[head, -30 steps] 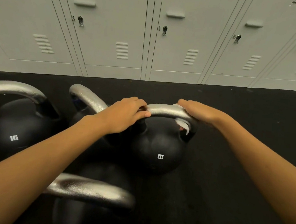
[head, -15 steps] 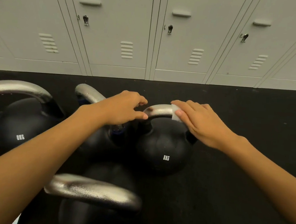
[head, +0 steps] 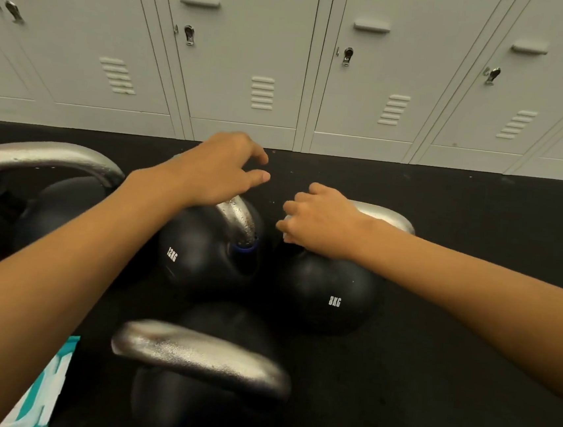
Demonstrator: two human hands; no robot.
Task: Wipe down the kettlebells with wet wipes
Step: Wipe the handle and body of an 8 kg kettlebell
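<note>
Right hand [head: 320,222] is pinching a white wet wipe [head: 287,218] around the black 8KG kettlebell's silver handle [head: 388,215] to scrub it, while left hand [head: 220,169] is hovering spread beside it.

Dim, even indoor light, soft glare on the silver handle [head: 202,357] at 6 o'clock, that handle blurred, black floor [head: 446,384] swallowing shadows, locker [head: 247,55] lines bowing toward 3 and 9 o'clock.
</note>
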